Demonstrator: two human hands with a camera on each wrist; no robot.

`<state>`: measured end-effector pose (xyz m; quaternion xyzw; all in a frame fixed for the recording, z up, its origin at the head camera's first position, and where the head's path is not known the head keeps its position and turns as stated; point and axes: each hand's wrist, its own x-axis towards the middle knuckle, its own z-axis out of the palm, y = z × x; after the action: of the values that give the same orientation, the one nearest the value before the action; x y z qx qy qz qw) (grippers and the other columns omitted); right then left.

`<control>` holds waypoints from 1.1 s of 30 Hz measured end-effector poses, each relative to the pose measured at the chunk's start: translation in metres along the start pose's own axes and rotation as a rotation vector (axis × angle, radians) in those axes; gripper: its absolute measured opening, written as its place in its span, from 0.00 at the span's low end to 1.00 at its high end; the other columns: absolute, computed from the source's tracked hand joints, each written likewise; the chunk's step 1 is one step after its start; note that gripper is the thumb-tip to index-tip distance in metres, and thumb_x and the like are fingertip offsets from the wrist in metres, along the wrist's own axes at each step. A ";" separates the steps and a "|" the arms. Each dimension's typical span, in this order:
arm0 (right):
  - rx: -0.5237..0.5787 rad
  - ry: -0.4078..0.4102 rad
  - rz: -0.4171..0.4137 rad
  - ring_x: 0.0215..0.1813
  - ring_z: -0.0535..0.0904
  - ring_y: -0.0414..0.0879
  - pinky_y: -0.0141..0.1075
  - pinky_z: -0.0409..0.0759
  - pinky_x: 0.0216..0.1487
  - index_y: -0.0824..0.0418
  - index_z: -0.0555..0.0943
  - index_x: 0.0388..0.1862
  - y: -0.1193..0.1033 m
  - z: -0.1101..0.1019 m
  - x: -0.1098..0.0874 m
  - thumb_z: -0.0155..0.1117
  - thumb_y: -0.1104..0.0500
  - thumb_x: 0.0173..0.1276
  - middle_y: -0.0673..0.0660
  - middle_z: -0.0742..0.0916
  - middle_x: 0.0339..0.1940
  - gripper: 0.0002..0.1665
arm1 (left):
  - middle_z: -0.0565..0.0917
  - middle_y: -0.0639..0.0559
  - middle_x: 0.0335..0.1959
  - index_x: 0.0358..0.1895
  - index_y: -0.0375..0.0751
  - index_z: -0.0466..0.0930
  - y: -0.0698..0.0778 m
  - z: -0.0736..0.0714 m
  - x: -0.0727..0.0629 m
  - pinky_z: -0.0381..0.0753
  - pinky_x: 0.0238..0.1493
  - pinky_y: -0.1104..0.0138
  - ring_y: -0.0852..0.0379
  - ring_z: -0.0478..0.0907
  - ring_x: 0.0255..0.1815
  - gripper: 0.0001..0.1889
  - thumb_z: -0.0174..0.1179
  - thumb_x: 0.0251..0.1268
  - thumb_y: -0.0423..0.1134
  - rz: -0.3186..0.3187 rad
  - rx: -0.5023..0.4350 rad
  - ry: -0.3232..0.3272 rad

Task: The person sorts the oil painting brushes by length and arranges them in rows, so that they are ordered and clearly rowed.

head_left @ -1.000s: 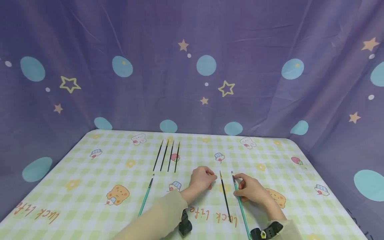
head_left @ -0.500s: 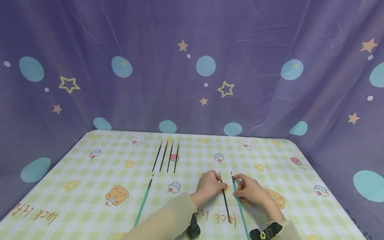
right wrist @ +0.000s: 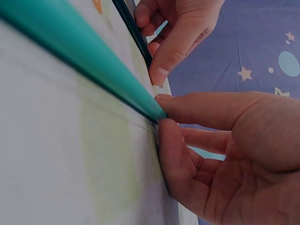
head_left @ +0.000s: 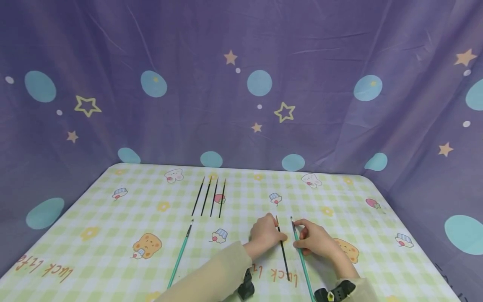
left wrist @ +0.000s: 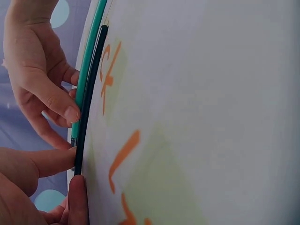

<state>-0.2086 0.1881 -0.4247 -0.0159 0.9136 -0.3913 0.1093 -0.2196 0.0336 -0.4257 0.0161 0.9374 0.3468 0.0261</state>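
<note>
My left hand pinches a thin black paintbrush near its bristle end, between thumb and finger. Beside it, my right hand holds a teal paintbrush between thumb and fingers, just below its metal collar. Both brushes lie along the tablecloth, bristles pointing away from me, with a narrow gap between them. In the left wrist view the black handle runs close alongside the teal handle. The right wrist view has the teal brush large in front, its tip hidden by my fingers.
Several slim black paintbrushes lie in a row at the back, left of the middle. A second teal paintbrush lies nearer, by my left sleeve. Behind the checked table hangs a purple curtain.
My left hand has moved right to the black paintbrush and taken hold of it near the bristles. The right hand stays on the teal paintbrush.
</note>
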 end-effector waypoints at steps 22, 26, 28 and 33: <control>0.008 -0.018 0.025 0.18 0.73 0.44 0.33 0.73 0.20 0.60 0.71 0.58 -0.002 -0.001 0.000 0.69 0.64 0.51 0.54 0.76 0.24 0.33 | 0.77 0.53 0.21 0.26 0.40 0.77 0.003 -0.009 0.003 0.71 0.21 0.70 0.60 0.72 0.20 0.06 0.65 0.45 0.32 -0.017 -0.005 -0.025; 0.006 -0.015 0.023 0.18 0.73 0.44 0.33 0.74 0.20 0.60 0.71 0.57 -0.001 -0.001 0.001 0.69 0.64 0.51 0.54 0.76 0.24 0.33 | 0.77 0.54 0.21 0.26 0.40 0.77 0.001 -0.008 0.005 0.70 0.16 0.72 0.61 0.72 0.17 0.05 0.65 0.46 0.32 -0.036 -0.046 -0.035; 0.005 -0.011 0.023 0.18 0.73 0.44 0.33 0.73 0.20 0.60 0.71 0.57 -0.001 -0.001 0.001 0.69 0.64 0.51 0.54 0.76 0.24 0.33 | 0.77 0.54 0.20 0.26 0.40 0.77 0.000 -0.008 0.006 0.70 0.16 0.73 0.61 0.72 0.16 0.05 0.65 0.46 0.32 -0.034 -0.062 -0.032; 0.012 -0.011 0.016 0.18 0.73 0.44 0.34 0.74 0.20 0.60 0.71 0.57 -0.001 -0.001 0.000 0.69 0.64 0.51 0.54 0.76 0.24 0.33 | 0.77 0.54 0.20 0.25 0.40 0.78 -0.002 -0.009 0.006 0.69 0.15 0.73 0.62 0.71 0.14 0.05 0.66 0.44 0.32 -0.027 -0.099 -0.018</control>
<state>-0.2090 0.1886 -0.4232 -0.0100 0.9108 -0.3955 0.1176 -0.2265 0.0268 -0.4207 0.0055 0.9190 0.3922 0.0401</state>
